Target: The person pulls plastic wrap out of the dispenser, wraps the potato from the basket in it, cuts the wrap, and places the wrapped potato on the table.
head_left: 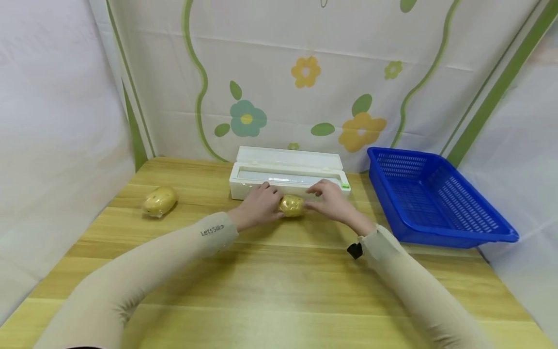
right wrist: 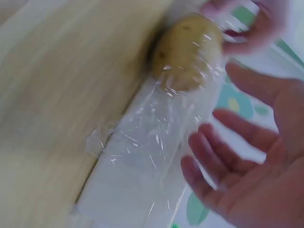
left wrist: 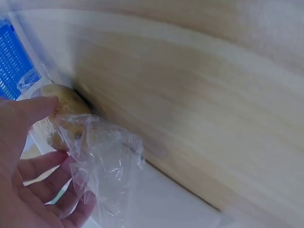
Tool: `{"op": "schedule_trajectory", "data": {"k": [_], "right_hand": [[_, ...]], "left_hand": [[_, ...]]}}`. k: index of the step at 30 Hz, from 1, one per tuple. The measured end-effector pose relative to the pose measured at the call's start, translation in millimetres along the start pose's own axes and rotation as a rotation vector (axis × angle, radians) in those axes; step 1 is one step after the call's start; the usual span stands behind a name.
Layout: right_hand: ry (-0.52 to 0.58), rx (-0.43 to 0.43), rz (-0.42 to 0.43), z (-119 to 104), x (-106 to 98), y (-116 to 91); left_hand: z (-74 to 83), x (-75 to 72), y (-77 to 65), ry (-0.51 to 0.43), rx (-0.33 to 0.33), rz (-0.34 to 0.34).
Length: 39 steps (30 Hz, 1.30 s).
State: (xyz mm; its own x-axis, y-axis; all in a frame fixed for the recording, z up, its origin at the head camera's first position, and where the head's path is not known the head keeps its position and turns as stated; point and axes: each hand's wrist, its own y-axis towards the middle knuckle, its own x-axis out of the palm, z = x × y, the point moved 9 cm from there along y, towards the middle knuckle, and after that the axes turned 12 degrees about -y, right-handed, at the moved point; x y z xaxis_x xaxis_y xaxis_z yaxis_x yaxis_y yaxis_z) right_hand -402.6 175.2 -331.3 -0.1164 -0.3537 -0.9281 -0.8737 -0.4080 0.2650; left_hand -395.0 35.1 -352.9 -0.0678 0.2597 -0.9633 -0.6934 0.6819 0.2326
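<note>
At frame centre, I'm seeing the left hand (head_left: 260,205) pinching the wrapped potato (head_left: 291,206), the right hand (head_left: 334,202) hovering beside it, grip loosely spread, apparently empty.

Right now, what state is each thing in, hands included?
Middle potato: partly covered in clear film
Clear film: crinkled, loose end spread over the white box
White box: lid raised open
Left potato: lying on the table, apparently film-wrapped
Blue basket: upright, open-topped
Left hand: gripping the middle potato
Right hand: open, beside the film
</note>
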Motion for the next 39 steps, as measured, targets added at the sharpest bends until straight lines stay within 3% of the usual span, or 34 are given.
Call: {"op": "schedule_trajectory", "data": {"k": [7, 10, 13, 16, 22, 33, 39], "right_hand": [[0.14, 0.23, 0.308, 46.0, -40.1, -27.7], [0.115, 0.348, 0.322, 64.6, -43.5, -40.9], [0.115, 0.447, 0.272, 82.5, -35.7, -49.8], [0.18, 0.516, 0.251, 97.6, -27.3, -53.2], [0.302, 0.57, 0.325, 120.5, -22.2, -53.0], [0.262, 0.587, 0.349, 131.9, -25.2, -54.4], [0.303, 0.595, 0.306, 137.0, -20.9, -55.1]], "left_hand": [[-1.0, 1.0, -1.9, -0.001, -0.033, 0.001], [1.3, 0.2, -1.9, 0.008, -0.029, 0.004], [4.6, -0.2, -1.2, 0.01, -0.015, 0.005], [6.0, -0.7, -0.7, 0.007, -0.015, 0.009], [4.4, -2.1, -1.1, -0.032, -0.029, 0.014], [11.5, -6.8, 2.3, -0.082, 0.027, 0.012], [20.7, -11.2, 8.8, -0.094, 0.041, 0.011]]}}
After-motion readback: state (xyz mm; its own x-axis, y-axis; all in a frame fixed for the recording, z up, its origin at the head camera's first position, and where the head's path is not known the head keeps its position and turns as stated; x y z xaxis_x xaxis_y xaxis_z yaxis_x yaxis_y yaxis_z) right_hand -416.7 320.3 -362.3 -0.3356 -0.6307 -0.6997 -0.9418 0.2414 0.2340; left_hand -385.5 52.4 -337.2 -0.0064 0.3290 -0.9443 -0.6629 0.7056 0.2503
